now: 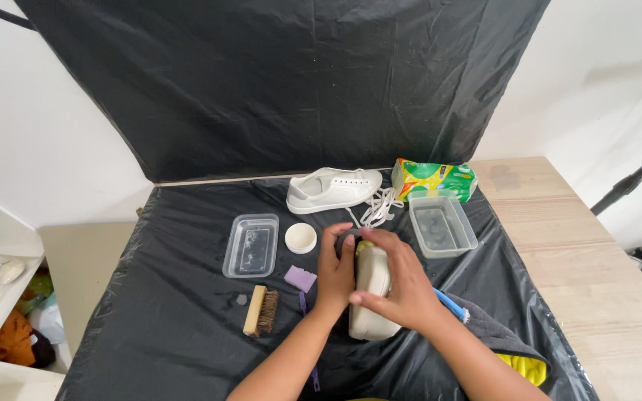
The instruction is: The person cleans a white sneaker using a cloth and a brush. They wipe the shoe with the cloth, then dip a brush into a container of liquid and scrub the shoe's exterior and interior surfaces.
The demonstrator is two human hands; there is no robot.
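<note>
Your right hand (pixel 399 286) is wrapped over the top and outer side of a white shoe (pixel 371 297), fingers curled and clasping it. Your left hand (pixel 334 271) presses flat against the shoe's opposite side, fingers extended toward the toe end, bracing rather than fully closed. The shoe sits sole-side toward you on the black-covered worktop (pixel 172 334), directly under both hands. A small yellow-green item shows at the shoe's far end between your hands; what it is cannot be determined.

Judged step: the shoe is being held steady and worked on at its far end. The next move calls for a firm clasp with the right hand while the left hand stays free to reach.

Just left of your left hand lie a purple sponge block (pixel 300 278) and, further left, a wooden brush (pixel 260 311). Just right of your right wrist, a blue-handled brush (pixel 451 304) protrudes. Beyond your hands stand a round white cap (pixel 301 238), an empty clear tray (pixel 251 245) to the far left, and a clear tray with water (pixel 442 226) to the far right. Furthest off rest the second white shoe (pixel 334 188), loose white laces (pixel 380 208) and a green tissue pack (pixel 434 179).
</note>
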